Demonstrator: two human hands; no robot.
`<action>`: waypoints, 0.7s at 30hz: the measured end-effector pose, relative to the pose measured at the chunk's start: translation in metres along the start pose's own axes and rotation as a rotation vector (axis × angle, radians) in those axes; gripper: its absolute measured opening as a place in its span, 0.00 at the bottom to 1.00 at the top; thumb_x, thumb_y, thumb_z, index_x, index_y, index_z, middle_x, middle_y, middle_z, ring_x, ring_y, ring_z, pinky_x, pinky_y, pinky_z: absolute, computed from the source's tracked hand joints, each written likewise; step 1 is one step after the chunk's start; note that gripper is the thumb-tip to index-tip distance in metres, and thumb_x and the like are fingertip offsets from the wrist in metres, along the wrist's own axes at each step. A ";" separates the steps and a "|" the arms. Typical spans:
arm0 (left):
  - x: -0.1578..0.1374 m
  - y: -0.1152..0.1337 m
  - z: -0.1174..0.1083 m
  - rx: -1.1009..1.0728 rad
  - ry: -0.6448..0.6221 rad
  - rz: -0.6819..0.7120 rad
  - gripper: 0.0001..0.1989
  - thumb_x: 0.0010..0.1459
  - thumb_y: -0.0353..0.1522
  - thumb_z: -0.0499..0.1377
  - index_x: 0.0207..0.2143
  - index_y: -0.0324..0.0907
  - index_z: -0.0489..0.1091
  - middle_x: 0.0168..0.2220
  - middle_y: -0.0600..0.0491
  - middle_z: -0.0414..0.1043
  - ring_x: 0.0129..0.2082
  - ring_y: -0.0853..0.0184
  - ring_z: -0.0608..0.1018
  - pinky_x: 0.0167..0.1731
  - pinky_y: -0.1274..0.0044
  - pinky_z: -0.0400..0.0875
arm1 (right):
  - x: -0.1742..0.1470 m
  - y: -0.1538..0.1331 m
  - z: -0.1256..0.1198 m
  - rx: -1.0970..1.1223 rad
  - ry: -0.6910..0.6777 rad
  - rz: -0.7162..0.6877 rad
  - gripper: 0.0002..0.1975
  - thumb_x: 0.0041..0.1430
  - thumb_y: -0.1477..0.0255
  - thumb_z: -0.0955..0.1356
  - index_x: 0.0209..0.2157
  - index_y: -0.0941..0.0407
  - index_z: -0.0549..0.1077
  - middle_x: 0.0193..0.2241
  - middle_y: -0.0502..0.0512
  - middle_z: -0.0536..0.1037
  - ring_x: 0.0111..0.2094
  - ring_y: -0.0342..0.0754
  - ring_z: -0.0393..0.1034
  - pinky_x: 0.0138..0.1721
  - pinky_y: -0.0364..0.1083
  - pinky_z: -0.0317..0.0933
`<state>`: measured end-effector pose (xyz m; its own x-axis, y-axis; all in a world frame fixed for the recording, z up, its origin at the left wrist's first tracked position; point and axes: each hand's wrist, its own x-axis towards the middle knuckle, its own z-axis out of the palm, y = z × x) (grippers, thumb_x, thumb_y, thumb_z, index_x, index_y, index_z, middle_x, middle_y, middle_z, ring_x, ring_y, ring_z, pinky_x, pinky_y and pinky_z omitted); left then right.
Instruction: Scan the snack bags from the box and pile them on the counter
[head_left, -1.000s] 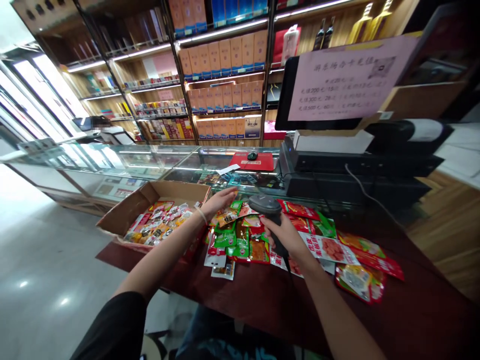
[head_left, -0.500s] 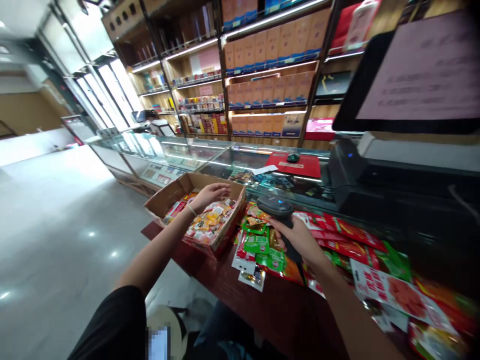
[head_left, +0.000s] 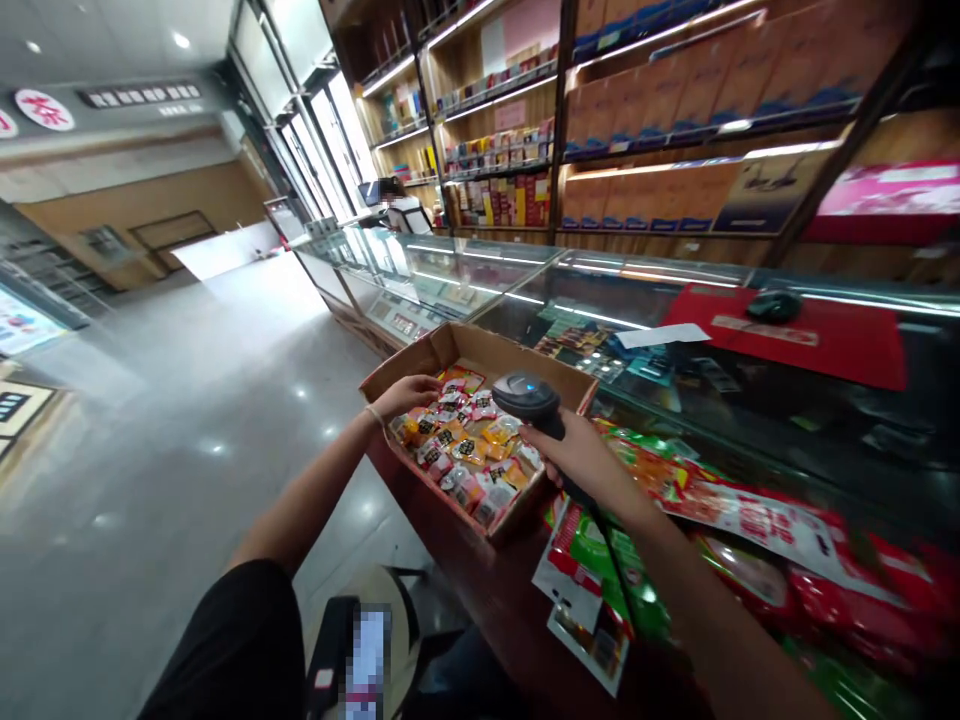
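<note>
My right hand (head_left: 581, 458) grips the handle of a black barcode scanner (head_left: 527, 398), whose head hangs over an open cardboard box (head_left: 480, 352). Several small yellow, red and orange snack packets (head_left: 469, 450) fill the box. My left hand (head_left: 407, 393) reaches into the box's left side with its fingers curled down onto the packets; I cannot tell whether it holds one. Larger red and green snack bags (head_left: 712, 510) lie spread on the dark red wooden counter (head_left: 487, 590) to the right of the box.
A glass display counter (head_left: 525, 290) runs behind the box, with a red mat (head_left: 825, 340) and a black mouse (head_left: 772, 305) on it. Shelves of boxed goods (head_left: 675, 120) line the back wall. A person (head_left: 401, 205) sits far back. Grey tiled floor (head_left: 150, 450) lies left.
The view has swung left. My left hand moved from the spread bags to the box and down onto its packets. My right hand carried the scanner over the box.
</note>
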<state>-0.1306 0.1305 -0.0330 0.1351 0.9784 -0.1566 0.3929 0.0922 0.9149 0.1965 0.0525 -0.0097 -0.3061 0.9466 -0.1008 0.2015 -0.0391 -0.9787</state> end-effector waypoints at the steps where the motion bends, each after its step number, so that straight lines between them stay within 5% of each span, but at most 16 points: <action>1: 0.004 -0.004 -0.001 0.039 -0.028 -0.004 0.19 0.40 0.34 0.70 0.38 0.37 0.76 0.33 0.49 0.78 0.31 0.68 0.76 0.33 0.78 0.70 | 0.007 0.001 0.001 0.018 -0.016 -0.016 0.13 0.51 0.61 0.72 0.31 0.53 0.68 0.09 0.45 0.67 0.10 0.45 0.61 0.11 0.42 0.54; 8: 0.020 -0.026 0.015 0.488 -0.244 0.017 0.13 0.42 0.32 0.67 0.34 0.42 0.77 0.28 0.52 0.76 0.28 0.65 0.75 0.29 0.78 0.66 | 0.032 0.007 0.004 0.061 -0.077 0.039 0.11 0.51 0.63 0.71 0.33 0.53 0.69 0.10 0.45 0.67 0.11 0.46 0.62 0.11 0.43 0.56; 15: 0.020 -0.034 0.030 0.864 -0.411 0.173 0.33 0.34 0.26 0.66 0.49 0.45 0.71 0.46 0.47 0.69 0.42 0.58 0.73 0.41 0.76 0.64 | 0.040 0.017 0.004 0.093 -0.084 0.054 0.11 0.51 0.62 0.71 0.32 0.53 0.68 0.12 0.46 0.67 0.11 0.45 0.61 0.11 0.43 0.56; 18: 0.019 -0.030 0.035 0.972 -0.447 0.163 0.27 0.35 0.26 0.66 0.43 0.42 0.72 0.43 0.46 0.69 0.39 0.58 0.72 0.38 0.75 0.63 | 0.040 0.019 0.003 0.087 -0.098 0.051 0.12 0.53 0.61 0.70 0.32 0.53 0.67 0.12 0.46 0.67 0.11 0.45 0.62 0.12 0.43 0.58; 21: 0.021 -0.025 0.038 0.910 -0.367 0.145 0.10 0.43 0.28 0.62 0.32 0.43 0.72 0.32 0.50 0.70 0.30 0.63 0.70 0.33 0.77 0.62 | 0.039 0.023 0.003 0.112 -0.098 0.059 0.13 0.53 0.59 0.70 0.32 0.53 0.66 0.13 0.46 0.68 0.12 0.45 0.63 0.12 0.44 0.60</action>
<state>-0.1036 0.1415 -0.0736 0.4498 0.8368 -0.3121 0.8784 -0.3512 0.3241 0.1863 0.0875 -0.0363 -0.3875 0.9060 -0.1705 0.1183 -0.1346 -0.9838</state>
